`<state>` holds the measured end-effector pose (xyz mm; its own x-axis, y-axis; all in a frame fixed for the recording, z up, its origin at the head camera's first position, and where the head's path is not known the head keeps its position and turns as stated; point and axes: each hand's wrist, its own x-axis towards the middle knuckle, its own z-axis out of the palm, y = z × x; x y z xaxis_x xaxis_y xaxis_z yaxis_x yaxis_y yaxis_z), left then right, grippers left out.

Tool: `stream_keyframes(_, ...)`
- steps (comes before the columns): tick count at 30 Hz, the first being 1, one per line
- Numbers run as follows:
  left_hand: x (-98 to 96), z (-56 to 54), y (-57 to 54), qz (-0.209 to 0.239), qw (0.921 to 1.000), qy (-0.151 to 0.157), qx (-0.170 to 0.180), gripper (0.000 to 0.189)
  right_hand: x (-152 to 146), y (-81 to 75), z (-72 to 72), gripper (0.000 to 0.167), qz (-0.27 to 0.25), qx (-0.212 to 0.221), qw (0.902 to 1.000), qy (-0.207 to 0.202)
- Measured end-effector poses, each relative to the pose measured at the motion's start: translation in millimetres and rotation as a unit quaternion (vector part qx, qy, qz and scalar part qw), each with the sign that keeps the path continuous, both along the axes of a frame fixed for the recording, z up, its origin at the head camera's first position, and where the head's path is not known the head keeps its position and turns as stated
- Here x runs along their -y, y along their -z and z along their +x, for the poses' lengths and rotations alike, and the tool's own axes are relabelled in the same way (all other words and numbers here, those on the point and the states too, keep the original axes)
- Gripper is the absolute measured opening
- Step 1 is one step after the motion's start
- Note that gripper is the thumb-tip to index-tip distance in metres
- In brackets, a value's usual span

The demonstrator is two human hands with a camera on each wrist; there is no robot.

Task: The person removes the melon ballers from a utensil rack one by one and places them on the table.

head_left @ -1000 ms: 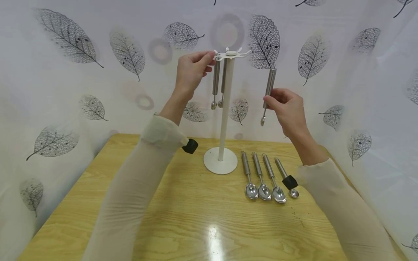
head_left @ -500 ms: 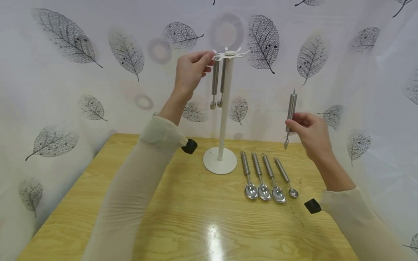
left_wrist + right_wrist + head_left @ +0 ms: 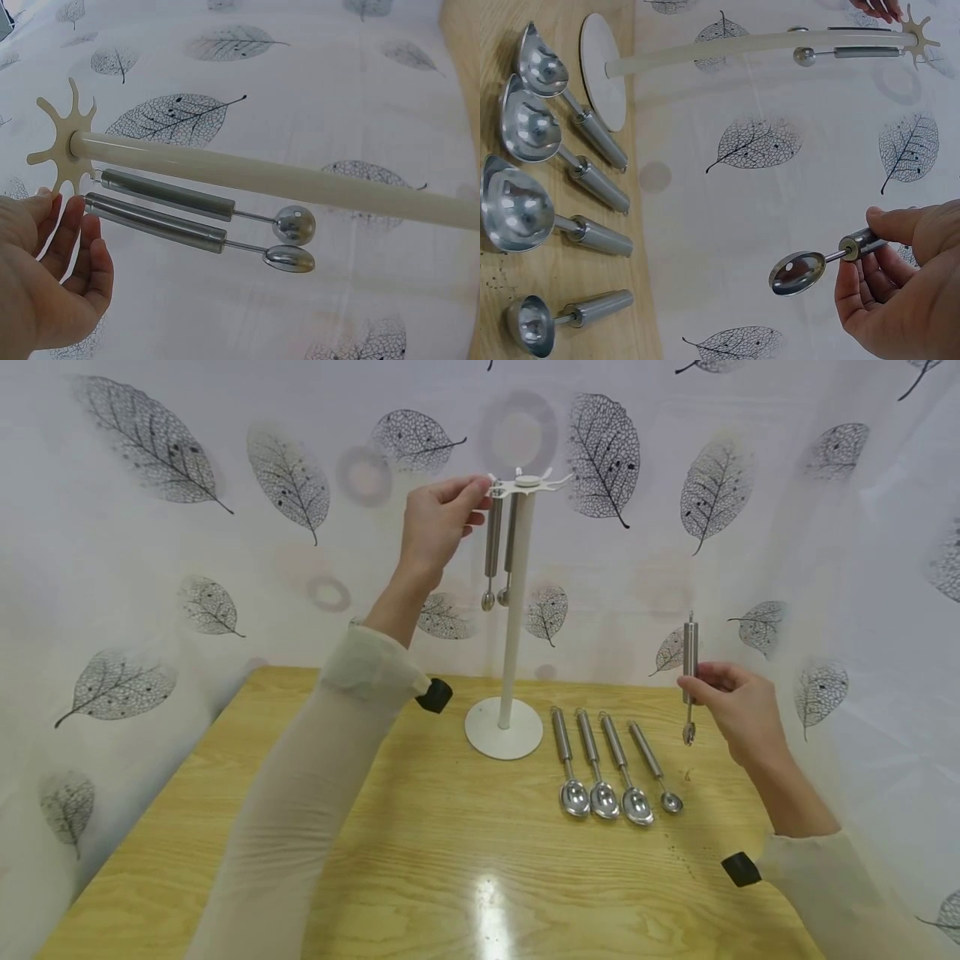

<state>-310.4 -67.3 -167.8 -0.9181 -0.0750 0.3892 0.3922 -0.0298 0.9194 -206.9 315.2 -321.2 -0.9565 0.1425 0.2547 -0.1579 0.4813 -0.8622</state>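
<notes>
A white stand (image 3: 513, 627) with a round base and a star-shaped top rises from the table. My left hand (image 3: 433, 531) pinches one prong of that top between thumb and fingers. Two small metal measuring spoons hang beside the pole; one handle (image 3: 154, 223) is right by my left fingertips. Over the table's right side, my right hand (image 3: 738, 710) holds another measuring spoon (image 3: 798, 273) by the lower handle, bowl down and loop up. In the right wrist view its bowl is small and oval.
On the wooden table (image 3: 420, 860), right of the stand, lie three larger metal scoops (image 3: 603, 800) and a small round-bowled one (image 3: 671, 802), handles pointing away. A leaf-printed white curtain (image 3: 300, 610) closes off the back and sides.
My right hand has moved away from the stand, rightward and down, with the measuring spoon, which has come upright. My left hand stays at the prong.
</notes>
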Motion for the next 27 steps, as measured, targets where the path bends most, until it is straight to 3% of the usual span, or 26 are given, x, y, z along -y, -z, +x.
stream_keyframes(8,-0.7,0.6,-0.2,-0.005,1.0000,0.001,0.003,0.026,-7.9,29.2,1.0,0.049,-0.019,0.038,0.9991,0.003)
stream_keyframes(15,-0.3,0.0,-0.5,-0.003,1.0000,0.000,0.002,0.025,-16.2,47.8,5.0,0.052,0.026,0.039,0.9988,0.007)
stream_keyframes(27,0.0,-0.1,0.9,-0.002,1.0000,0.005,-0.002,0.026,-30.2,74.8,4.1,0.048,0.061,0.060,0.9961,0.021)
